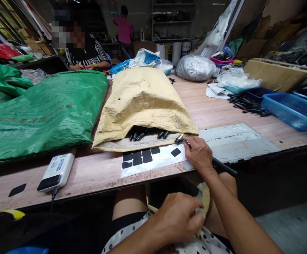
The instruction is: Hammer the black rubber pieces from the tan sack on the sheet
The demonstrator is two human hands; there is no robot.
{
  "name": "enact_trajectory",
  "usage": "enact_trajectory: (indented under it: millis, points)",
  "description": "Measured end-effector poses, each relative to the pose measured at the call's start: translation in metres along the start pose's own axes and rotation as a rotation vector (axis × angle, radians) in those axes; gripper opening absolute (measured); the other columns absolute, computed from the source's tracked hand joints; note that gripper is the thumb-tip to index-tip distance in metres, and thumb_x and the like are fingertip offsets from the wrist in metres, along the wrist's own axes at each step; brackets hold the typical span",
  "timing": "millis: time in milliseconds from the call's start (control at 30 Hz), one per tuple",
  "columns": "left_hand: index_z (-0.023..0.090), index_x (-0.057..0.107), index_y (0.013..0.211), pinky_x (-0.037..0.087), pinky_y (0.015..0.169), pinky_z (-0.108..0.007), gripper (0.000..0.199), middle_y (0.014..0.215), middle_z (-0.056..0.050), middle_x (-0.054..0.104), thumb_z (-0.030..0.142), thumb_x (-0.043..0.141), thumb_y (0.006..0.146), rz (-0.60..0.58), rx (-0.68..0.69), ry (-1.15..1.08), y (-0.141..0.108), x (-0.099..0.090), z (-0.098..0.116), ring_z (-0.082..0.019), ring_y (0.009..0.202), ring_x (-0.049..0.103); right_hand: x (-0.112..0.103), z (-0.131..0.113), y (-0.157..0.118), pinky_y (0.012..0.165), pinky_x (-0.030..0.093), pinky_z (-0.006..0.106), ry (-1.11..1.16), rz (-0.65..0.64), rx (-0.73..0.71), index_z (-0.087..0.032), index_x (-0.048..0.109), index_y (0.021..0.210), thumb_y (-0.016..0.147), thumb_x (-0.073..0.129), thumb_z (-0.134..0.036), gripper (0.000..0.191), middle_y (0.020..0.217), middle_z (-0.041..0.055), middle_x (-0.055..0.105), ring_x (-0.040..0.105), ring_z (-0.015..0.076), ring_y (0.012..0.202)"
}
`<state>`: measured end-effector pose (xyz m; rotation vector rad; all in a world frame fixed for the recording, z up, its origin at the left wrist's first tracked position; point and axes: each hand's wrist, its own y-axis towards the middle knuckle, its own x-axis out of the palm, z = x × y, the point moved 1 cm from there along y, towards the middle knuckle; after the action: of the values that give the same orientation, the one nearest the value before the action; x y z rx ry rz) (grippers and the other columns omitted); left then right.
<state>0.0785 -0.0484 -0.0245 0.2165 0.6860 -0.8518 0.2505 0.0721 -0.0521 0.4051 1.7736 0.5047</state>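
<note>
My right hand (199, 155) is closed around a long black-handled tool with a short silver head (179, 139). Its handle (224, 166) sticks out behind the hand, past the table edge. Just left of the hand lies a white sheet with black square stickers (138, 158), one of them apart from the others. The silver head is at the mouth of a yellow woven sack (148, 102), where several black tube-like parts (140, 134) show. My left hand (181, 215) is over my lap with curled fingers, by a yellowish sack edge (205, 201); what it grips is hidden.
A green woven sack (42, 113) covers the table's left, with a white power bank (57, 170) in front. A grey plate (240, 143), loose black parts (248, 106) and a blue basket (293, 107) are on the right. Across the table sits a person (87, 53).
</note>
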Motion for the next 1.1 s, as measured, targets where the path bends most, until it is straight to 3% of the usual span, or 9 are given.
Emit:
enact_trajectory:
  millis: [100, 233, 300, 400, 567, 667, 767, 900, 1100]
  points:
    - [0.025, 0.074, 0.1, 0.046, 0.068, -0.026, 0.023, 0.088, -0.001, 0.075, 0.032, 0.053, 0.095, 0.331, -0.107, 0.003, 0.005, -0.049, -0.015, -0.017, 0.076, 0.066, 0.001, 0.0, -0.001, 0.078, 0.037, 0.032, 0.002, -0.006, -0.005, -0.023, 0.069, 0.113, 0.092, 0.055, -0.025, 0.025, 0.095, 0.0057, 0.065, 0.052, 0.0214, 0.09]
    - [0.021, 0.071, 0.11, 0.049, 0.075, -0.03, 0.024, 0.097, -0.005, 0.069, 0.028, 0.055, 0.094, 0.795, -0.337, 0.303, 0.02, -0.118, -0.063, -0.019, 0.082, 0.063, 0.001, 0.001, 0.0, 0.079, 0.038, 0.031, -0.011, 0.0, -0.008, -0.022, 0.069, 0.114, 0.093, 0.054, -0.026, 0.025, 0.094, 0.0052, 0.064, 0.053, 0.0211, 0.09]
    - [0.02, 0.069, 0.115, 0.05, 0.081, -0.034, 0.027, 0.103, -0.008, 0.065, 0.029, 0.056, 0.093, 0.897, -0.426, 0.485, 0.029, -0.143, -0.088, -0.024, 0.095, 0.061, 0.001, 0.0, 0.001, 0.08, 0.039, 0.031, -0.015, 0.001, -0.013, -0.022, 0.069, 0.114, 0.093, 0.054, -0.025, 0.025, 0.093, 0.0051, 0.064, 0.053, 0.0211, 0.09]
    - [0.019, 0.071, 0.105, 0.05, 0.089, -0.04, 0.022, 0.105, -0.011, 0.059, 0.033, 0.06, 0.092, 0.849, -0.518, 0.65, 0.04, -0.164, -0.115, -0.031, 0.108, 0.055, 0.0, 0.0, 0.001, 0.08, 0.039, 0.031, -0.007, 0.003, -0.023, -0.022, 0.069, 0.114, 0.093, 0.054, -0.024, 0.026, 0.093, 0.0051, 0.064, 0.053, 0.0211, 0.09]
    - [0.018, 0.069, 0.094, 0.05, 0.089, -0.042, 0.016, 0.102, -0.01, 0.056, 0.033, 0.064, 0.09, 0.768, -0.517, 0.66, 0.032, -0.162, -0.119, -0.031, 0.104, 0.054, -0.001, -0.001, 0.001, 0.081, 0.039, 0.032, -0.007, 0.005, -0.031, -0.022, 0.068, 0.114, 0.094, 0.053, -0.024, 0.025, 0.092, 0.0055, 0.064, 0.054, 0.0213, 0.09]
    - [0.018, 0.066, 0.097, 0.048, 0.09, -0.043, 0.015, 0.099, -0.009, 0.059, 0.031, 0.059, 0.094, 0.804, -0.448, 0.603, 0.01, -0.148, -0.106, -0.03, 0.101, 0.053, 0.0, 0.0, 0.001, 0.081, 0.04, 0.032, -0.008, -0.009, -0.031, -0.022, 0.068, 0.114, 0.095, 0.053, -0.025, 0.025, 0.092, 0.0052, 0.064, 0.054, 0.0213, 0.09]
    - [0.021, 0.063, 0.1, 0.048, 0.087, -0.04, 0.012, 0.097, -0.007, 0.064, 0.03, 0.055, 0.097, 0.732, -0.316, 0.42, -0.005, -0.127, -0.094, -0.027, 0.096, 0.055, 0.001, 0.001, 0.001, 0.081, 0.04, 0.032, -0.005, -0.019, -0.027, -0.023, 0.067, 0.115, 0.094, 0.054, -0.025, 0.025, 0.094, 0.0047, 0.065, 0.054, 0.0213, 0.09]
    - [0.022, 0.062, 0.098, 0.047, 0.087, -0.038, 0.006, 0.097, -0.004, 0.065, 0.023, 0.059, 0.093, 0.624, -0.205, 0.254, -0.004, -0.107, -0.092, -0.025, 0.095, 0.057, 0.002, 0.001, -0.001, 0.081, 0.04, 0.033, -0.014, -0.005, -0.03, -0.024, 0.067, 0.116, 0.094, 0.054, -0.024, 0.026, 0.095, 0.0046, 0.066, 0.055, 0.0217, 0.09]
    - [0.022, 0.064, 0.096, 0.047, 0.085, -0.039, 0.01, 0.096, -0.005, 0.063, 0.025, 0.067, 0.087, 0.605, -0.199, 0.234, 0.002, -0.106, -0.099, -0.025, 0.093, 0.058, 0.003, -0.001, -0.002, 0.079, 0.042, 0.034, -0.055, 0.028, -0.039, -0.023, 0.065, 0.117, 0.093, 0.055, -0.024, 0.025, 0.094, 0.0046, 0.066, 0.056, 0.0226, 0.088]
